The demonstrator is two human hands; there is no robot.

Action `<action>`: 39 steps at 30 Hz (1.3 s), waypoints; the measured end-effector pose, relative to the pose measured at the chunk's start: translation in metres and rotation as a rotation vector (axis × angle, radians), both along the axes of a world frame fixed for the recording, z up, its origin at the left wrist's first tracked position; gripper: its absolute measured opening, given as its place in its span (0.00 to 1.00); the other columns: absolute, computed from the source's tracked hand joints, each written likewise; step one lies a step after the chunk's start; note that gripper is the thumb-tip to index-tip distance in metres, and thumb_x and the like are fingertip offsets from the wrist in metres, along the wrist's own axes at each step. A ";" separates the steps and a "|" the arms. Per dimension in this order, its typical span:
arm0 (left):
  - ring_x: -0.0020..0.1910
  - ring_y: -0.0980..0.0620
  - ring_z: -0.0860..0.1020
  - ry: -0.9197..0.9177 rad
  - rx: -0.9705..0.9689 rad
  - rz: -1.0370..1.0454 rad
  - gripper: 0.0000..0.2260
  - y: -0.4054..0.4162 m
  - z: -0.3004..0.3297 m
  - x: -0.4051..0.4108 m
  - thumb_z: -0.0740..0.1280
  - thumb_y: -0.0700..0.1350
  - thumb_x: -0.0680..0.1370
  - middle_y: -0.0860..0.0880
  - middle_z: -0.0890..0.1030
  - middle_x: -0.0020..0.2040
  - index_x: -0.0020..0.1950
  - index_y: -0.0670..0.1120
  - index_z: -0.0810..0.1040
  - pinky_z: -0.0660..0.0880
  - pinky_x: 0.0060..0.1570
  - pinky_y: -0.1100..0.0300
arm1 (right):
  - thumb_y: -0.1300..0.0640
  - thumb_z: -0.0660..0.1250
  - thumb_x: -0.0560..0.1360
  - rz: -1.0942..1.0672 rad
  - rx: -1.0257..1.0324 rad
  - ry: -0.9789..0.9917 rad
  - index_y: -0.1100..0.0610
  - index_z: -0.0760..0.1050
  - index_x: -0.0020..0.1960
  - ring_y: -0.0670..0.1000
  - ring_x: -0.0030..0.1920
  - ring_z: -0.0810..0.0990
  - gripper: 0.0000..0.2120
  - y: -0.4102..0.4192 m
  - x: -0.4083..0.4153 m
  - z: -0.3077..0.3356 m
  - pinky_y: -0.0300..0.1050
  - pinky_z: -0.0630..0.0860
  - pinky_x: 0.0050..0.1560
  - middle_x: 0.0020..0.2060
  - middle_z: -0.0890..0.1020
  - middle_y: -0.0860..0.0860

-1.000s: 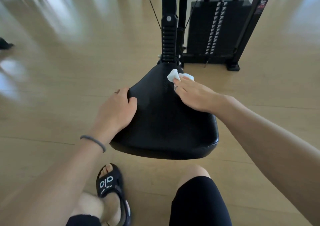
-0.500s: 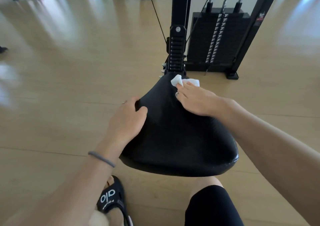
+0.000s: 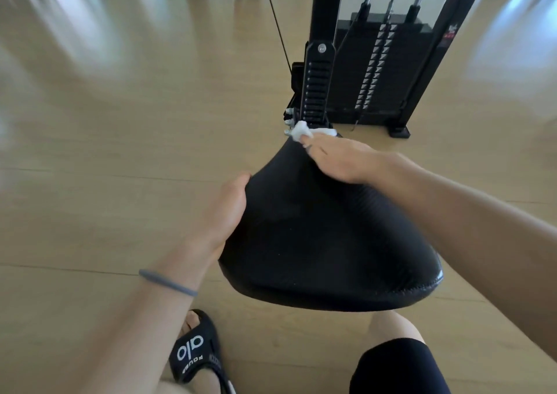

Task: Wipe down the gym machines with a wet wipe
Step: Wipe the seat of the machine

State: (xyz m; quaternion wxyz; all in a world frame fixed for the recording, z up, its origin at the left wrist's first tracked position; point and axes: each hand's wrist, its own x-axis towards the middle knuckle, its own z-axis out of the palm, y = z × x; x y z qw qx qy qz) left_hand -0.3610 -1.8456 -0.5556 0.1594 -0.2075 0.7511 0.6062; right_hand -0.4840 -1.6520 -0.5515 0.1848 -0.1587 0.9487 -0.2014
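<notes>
A black padded machine seat fills the middle of the view, narrow end pointing away from me. My right hand lies flat on the narrow far end and presses a crumpled white wet wipe under its fingertips, right at the tip of the seat. My left hand grips the seat's left edge, thumb on top, fingers curled under and hidden. A grey hair tie circles my left wrist.
Behind the seat stands the black upright post with its notched adjuster, and to its right the weight stack in a black frame. A cable runs diagonally left of the post. Wooden floor surrounds everything. My sandalled foot and knee are below.
My right hand has slid the wipe farther away, from the upper part of the seat to its narrow tip. My left hand has shifted down onto the seat's side edge. The camera moved closer.
</notes>
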 end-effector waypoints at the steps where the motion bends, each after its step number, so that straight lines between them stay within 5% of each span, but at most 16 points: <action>1: 0.53 0.47 0.82 -0.003 0.000 0.010 0.23 0.000 -0.002 -0.001 0.52 0.55 0.83 0.46 0.86 0.51 0.54 0.46 0.84 0.73 0.57 0.51 | 0.52 0.44 0.87 -0.009 0.079 0.032 0.56 0.68 0.71 0.58 0.69 0.71 0.20 0.003 -0.003 0.000 0.58 0.65 0.71 0.70 0.72 0.54; 4: 0.56 0.45 0.81 -0.006 0.029 0.032 0.23 -0.002 -0.003 -0.003 0.53 0.58 0.81 0.45 0.85 0.54 0.50 0.48 0.84 0.74 0.61 0.48 | 0.51 0.44 0.86 0.165 0.170 0.099 0.56 0.70 0.70 0.60 0.68 0.72 0.22 -0.023 0.022 0.000 0.60 0.68 0.69 0.69 0.73 0.54; 7: 0.55 0.47 0.81 0.047 0.089 0.031 0.23 -0.004 -0.004 -0.005 0.53 0.60 0.79 0.49 0.86 0.51 0.52 0.50 0.84 0.74 0.60 0.47 | 0.46 0.42 0.84 0.359 0.048 0.036 0.49 0.73 0.58 0.50 0.60 0.75 0.22 -0.045 0.041 0.000 0.58 0.69 0.69 0.54 0.74 0.41; 9: 0.52 0.43 0.80 0.056 0.088 0.007 0.23 -0.004 -0.004 -0.004 0.52 0.59 0.78 0.49 0.83 0.45 0.48 0.44 0.80 0.72 0.55 0.48 | 0.48 0.43 0.87 0.281 0.025 0.015 0.52 0.72 0.65 0.48 0.63 0.74 0.22 -0.037 0.023 0.002 0.55 0.65 0.73 0.60 0.74 0.43; 12: 0.56 0.42 0.81 0.002 0.072 -0.003 0.29 -0.005 -0.006 -0.004 0.49 0.60 0.79 0.43 0.85 0.52 0.59 0.40 0.78 0.72 0.61 0.47 | 0.53 0.44 0.87 0.024 0.080 0.072 0.56 0.65 0.76 0.58 0.73 0.69 0.22 -0.005 -0.011 0.003 0.54 0.61 0.75 0.73 0.70 0.56; 14: 0.56 0.45 0.81 0.003 0.064 -0.017 0.29 -0.005 -0.008 -0.005 0.47 0.60 0.80 0.43 0.85 0.54 0.61 0.41 0.78 0.72 0.62 0.48 | 0.54 0.44 0.87 -0.062 0.164 0.094 0.58 0.65 0.75 0.60 0.71 0.70 0.22 0.012 -0.019 0.000 0.54 0.64 0.69 0.73 0.70 0.58; 18: 0.49 0.49 0.79 0.035 0.046 0.076 0.24 0.004 -0.009 -0.004 0.48 0.58 0.81 0.47 0.84 0.49 0.47 0.47 0.80 0.70 0.48 0.51 | 0.57 0.43 0.87 -0.124 0.154 0.138 0.63 0.69 0.65 0.57 0.54 0.71 0.19 0.015 0.007 -0.003 0.54 0.69 0.54 0.64 0.71 0.59; 22: 0.48 0.49 0.78 0.039 0.035 0.126 0.21 0.005 -0.011 -0.007 0.49 0.57 0.80 0.49 0.82 0.47 0.45 0.48 0.78 0.69 0.45 0.52 | 0.61 0.43 0.86 -0.207 0.124 0.059 0.66 0.66 0.72 0.66 0.67 0.70 0.21 0.005 -0.009 0.005 0.58 0.67 0.65 0.70 0.70 0.65; 26: 0.45 0.47 0.77 0.051 0.063 0.114 0.19 0.006 -0.009 -0.007 0.50 0.54 0.79 0.44 0.81 0.43 0.43 0.44 0.75 0.68 0.42 0.53 | 0.57 0.45 0.85 -0.105 0.156 0.144 0.61 0.71 0.63 0.62 0.59 0.74 0.18 -0.026 -0.033 -0.005 0.55 0.69 0.54 0.60 0.76 0.62; 29: 0.42 0.46 0.71 0.050 0.107 0.089 0.20 0.004 -0.007 -0.006 0.52 0.56 0.73 0.44 0.71 0.40 0.45 0.39 0.69 0.65 0.46 0.50 | 0.47 0.43 0.82 0.013 0.182 0.133 0.61 0.73 0.61 0.62 0.56 0.76 0.25 -0.056 -0.027 -0.012 0.53 0.68 0.51 0.55 0.76 0.59; 33: 0.47 0.45 0.78 0.032 0.165 0.092 0.26 -0.004 -0.012 -0.007 0.51 0.56 0.76 0.44 0.82 0.43 0.51 0.39 0.81 0.72 0.53 0.50 | 0.50 0.44 0.85 0.308 0.115 0.130 0.55 0.71 0.61 0.54 0.50 0.76 0.19 -0.057 0.038 -0.001 0.54 0.73 0.55 0.56 0.74 0.52; 35: 0.43 0.48 0.78 0.066 0.181 0.104 0.25 -0.006 -0.012 -0.007 0.50 0.52 0.81 0.50 0.83 0.37 0.41 0.47 0.85 0.73 0.49 0.52 | 0.49 0.46 0.87 0.382 0.050 0.125 0.50 0.67 0.72 0.49 0.66 0.74 0.19 -0.036 0.079 0.007 0.50 0.67 0.72 0.66 0.73 0.46; 36: 0.44 0.48 0.79 0.061 0.194 0.114 0.25 -0.006 -0.012 -0.006 0.50 0.51 0.81 0.49 0.84 0.37 0.43 0.48 0.86 0.73 0.50 0.52 | 0.49 0.46 0.87 0.415 0.043 0.125 0.48 0.61 0.79 0.41 0.75 0.63 0.21 -0.025 0.098 0.013 0.39 0.54 0.78 0.75 0.66 0.41; 38: 0.49 0.46 0.81 0.030 0.206 0.137 0.25 -0.003 -0.010 -0.006 0.50 0.53 0.81 0.45 0.86 0.45 0.53 0.45 0.86 0.74 0.54 0.50 | 0.48 0.46 0.86 0.425 0.082 0.096 0.45 0.50 0.83 0.30 0.75 0.45 0.25 0.001 0.111 0.020 0.24 0.36 0.71 0.79 0.52 0.35; 39: 0.51 0.46 0.81 0.018 0.200 0.144 0.26 -0.002 -0.010 -0.005 0.49 0.53 0.81 0.45 0.86 0.48 0.55 0.45 0.85 0.74 0.55 0.51 | 0.48 0.46 0.86 0.393 0.091 0.067 0.44 0.51 0.82 0.31 0.76 0.46 0.25 0.010 0.105 0.020 0.26 0.37 0.73 0.78 0.53 0.33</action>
